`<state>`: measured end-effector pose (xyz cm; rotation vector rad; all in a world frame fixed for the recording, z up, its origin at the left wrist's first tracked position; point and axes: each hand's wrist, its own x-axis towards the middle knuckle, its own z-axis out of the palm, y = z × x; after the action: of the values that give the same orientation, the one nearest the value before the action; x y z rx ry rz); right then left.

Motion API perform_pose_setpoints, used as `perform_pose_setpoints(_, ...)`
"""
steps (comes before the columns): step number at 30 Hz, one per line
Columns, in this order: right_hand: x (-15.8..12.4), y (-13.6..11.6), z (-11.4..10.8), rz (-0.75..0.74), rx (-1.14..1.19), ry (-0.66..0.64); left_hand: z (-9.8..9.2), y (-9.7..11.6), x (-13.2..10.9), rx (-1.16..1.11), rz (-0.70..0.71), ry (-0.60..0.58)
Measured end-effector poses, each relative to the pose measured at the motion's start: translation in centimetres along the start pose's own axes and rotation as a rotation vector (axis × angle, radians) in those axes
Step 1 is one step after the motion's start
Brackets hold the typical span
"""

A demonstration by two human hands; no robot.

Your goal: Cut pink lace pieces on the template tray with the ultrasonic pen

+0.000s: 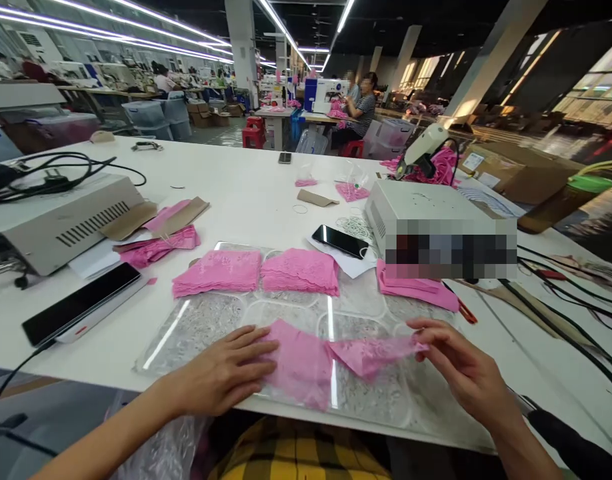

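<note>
My left hand (229,367) lies flat, fingers stretched out, on the left edge of a thin pink fabric piece (301,363). My right hand (453,363) pinches the far right corner of a pink fabric piece (369,353) and holds it slightly raised. Whether the two pink parts are joined or separate I cannot tell. Beneath them is a glossy transparent mat (201,333) with rounded outlines. Just beyond my hands are two neat stacks of pink fabric, a left stack (219,272) and a middle stack (300,272). More folded pink fabric (419,288) sits to the right.
A black phone (340,241) rests on white paper in front of a grey machine box (426,200). At left are another grey box (71,217), a dark-screened device (83,303) and cables. An orange cutter (467,311) lies at right. People sit at sewing machines further back.
</note>
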<state>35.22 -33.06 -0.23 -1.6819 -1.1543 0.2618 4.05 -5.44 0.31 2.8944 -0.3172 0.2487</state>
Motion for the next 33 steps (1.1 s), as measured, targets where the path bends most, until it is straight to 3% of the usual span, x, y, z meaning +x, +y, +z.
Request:
perform_pose_setpoints(3, -2.8, 1.3, -1.1, 0.104, 0.012, 0.053, -0.3, -0.1, 1.0, 0.019, -0.005, 0.036)
perform_pose_setpoints(7, -3.5, 1.1, -0.9, 0.149, 0.060, 0.092, -0.4, 1.2, 5.0, -0.007, 0.032, 0.118)
perform_pose_setpoints(11, -2.7, -0.1, -0.5, 0.169, 0.109, 0.153, 0.7, 3.0, 10.1, -0.063, 0.043, 0.051)
perform_pose_setpoints(14, -2.8, -0.1, -0.6, 0.207, 0.118, 0.159, 2.2, 3.0, 12.3, -0.075, 0.109, -0.035)
perform_pose_setpoints(17, -3.6, 0.5, -1.0, 0.247, 0.111, 0.213, 3.7, 1.9, 12.4, -0.020, 0.058, -0.039)
perform_pose_setpoints(22, -4.7, 0.8, -1.5, 0.269, 0.111, 0.371, 5.2, 0.4, 10.9, -0.022, -0.094, 0.109)
perform_pose_setpoints(25, -4.9, 0.4, -1.3, 0.269, 0.105, 0.391, 5.4, 0.3, 10.5, -0.029, -0.157, 0.173)
perform_pose_setpoints(29, -4.9, 0.2, -0.8, 0.299, 0.040, 0.374, 4.4, 1.1, 11.3, -0.021, -0.147, 0.217)
perform_pose_setpoints(33, -4.2, -0.4, -0.6, 0.296, -0.068, 0.413, 3.1, 3.7, 14.1, -0.097, -0.035, 0.201)
